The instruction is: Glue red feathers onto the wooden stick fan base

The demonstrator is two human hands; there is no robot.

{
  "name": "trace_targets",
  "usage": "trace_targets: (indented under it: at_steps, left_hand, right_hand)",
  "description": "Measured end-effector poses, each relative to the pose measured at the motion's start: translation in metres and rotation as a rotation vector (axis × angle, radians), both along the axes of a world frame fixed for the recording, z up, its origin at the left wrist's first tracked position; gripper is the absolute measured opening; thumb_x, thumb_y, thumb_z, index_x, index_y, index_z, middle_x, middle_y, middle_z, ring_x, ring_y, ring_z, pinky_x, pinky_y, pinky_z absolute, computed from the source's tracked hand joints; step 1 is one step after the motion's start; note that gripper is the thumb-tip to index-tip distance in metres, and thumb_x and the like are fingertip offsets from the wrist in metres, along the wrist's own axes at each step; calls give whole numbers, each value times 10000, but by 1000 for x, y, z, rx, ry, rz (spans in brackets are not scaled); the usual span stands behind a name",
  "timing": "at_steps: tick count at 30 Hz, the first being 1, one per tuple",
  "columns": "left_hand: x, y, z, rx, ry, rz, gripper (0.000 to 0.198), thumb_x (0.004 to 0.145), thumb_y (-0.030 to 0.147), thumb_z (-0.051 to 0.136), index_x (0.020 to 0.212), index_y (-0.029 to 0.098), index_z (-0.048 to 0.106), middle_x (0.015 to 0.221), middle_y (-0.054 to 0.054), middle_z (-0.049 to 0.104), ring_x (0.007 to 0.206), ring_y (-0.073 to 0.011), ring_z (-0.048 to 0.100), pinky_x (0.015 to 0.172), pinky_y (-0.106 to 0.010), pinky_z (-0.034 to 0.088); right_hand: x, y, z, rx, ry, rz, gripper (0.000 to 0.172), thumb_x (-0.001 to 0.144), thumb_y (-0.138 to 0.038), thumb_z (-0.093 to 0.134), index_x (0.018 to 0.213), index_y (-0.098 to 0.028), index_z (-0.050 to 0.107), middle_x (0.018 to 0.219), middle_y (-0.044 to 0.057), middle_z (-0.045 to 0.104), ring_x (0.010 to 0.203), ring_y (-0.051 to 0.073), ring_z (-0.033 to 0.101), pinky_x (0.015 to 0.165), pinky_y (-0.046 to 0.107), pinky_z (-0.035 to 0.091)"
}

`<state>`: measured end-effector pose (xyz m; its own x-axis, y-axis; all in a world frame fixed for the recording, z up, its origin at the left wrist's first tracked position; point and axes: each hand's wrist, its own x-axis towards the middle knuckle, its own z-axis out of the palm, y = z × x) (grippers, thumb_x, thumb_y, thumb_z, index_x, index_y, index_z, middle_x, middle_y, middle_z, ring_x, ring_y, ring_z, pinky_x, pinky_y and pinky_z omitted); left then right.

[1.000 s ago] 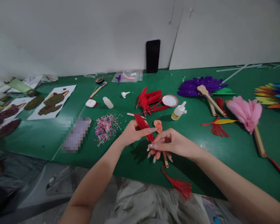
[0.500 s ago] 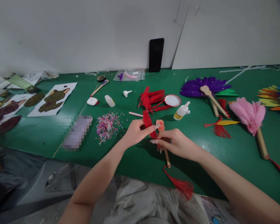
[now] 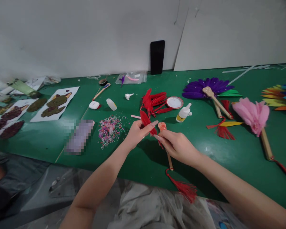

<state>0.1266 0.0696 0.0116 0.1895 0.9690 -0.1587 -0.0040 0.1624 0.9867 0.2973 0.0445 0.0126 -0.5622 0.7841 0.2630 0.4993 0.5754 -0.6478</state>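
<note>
My left hand (image 3: 137,132) pinches a single red feather (image 3: 146,119) between thumb and fingers. My right hand (image 3: 178,146) grips a small wooden fan handle (image 3: 169,160) whose orange-pink head (image 3: 162,126) shows just past my fingertips. A red tassel (image 3: 183,187) hangs from the handle's lower end over the table edge. The two hands meet above the green table (image 3: 138,162), with the feather's base lying against the handle's head. A pile of loose red feathers (image 3: 154,101) lies just beyond my hands.
A glue bottle (image 3: 183,113) and a round lid (image 3: 174,102) sit behind my hands. Finished purple (image 3: 206,87), pink (image 3: 251,114) and multicoloured (image 3: 280,97) feather fans lie at right. Confetti bits (image 3: 109,128), a small bottle (image 3: 111,104), collage sheets (image 3: 53,103) at left. A black phone (image 3: 157,57) leans on the wall.
Both hands have moved slightly away from me, toward the feather pile. The red feather has turned and shifted along with the handle. The tassel trails nearer the table edge.
</note>
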Motion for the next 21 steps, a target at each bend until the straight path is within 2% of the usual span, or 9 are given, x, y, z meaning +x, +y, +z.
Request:
trace_targets:
  at_steps: [5, 14, 17, 21]
  left_hand:
    - [-1, 1, -5, -13, -63, 26, 379, 710, 475, 711, 602, 147, 555, 431, 73, 399, 407, -37, 305, 427, -197, 246]
    - [-1, 1, -9, -2, -80, 35, 406, 710, 506, 702, 602, 144, 554, 458, 59, 431, 411, -36, 325, 424, -196, 236]
    - [-1, 1, -10, 13, -89, 44, 394, 729, 488, 695, 601, 142, 555, 459, 61, 420, 421, -37, 328, 427, -193, 235]
    - [-2, 0, -10, 16, -110, 62, 372, 726, 475, 704, 623, 148, 562, 459, 76, 370, 422, -36, 305, 430, -193, 230]
  right_hand:
    - [1, -1, -2, 6, 54, -43, 265, 970, -269, 325, 732, -218, 428, 615, -4, 531, 497, 120, 487, 509, 231, 354]
    - [0, -1, 2, -26, 157, -140, 243, 958, -272, 346, 726, -228, 403, 578, -12, 507, 475, 124, 478, 490, 240, 350]
    - [2, 0, 7, -145, 249, -157, 271, 969, -320, 359, 724, -225, 425, 551, -23, 501, 463, 116, 480, 490, 233, 371]
    - [4, 1, 8, -337, 335, -97, 299, 950, -417, 416, 745, -212, 493, 617, 0, 556, 500, 120, 539, 506, 234, 421]
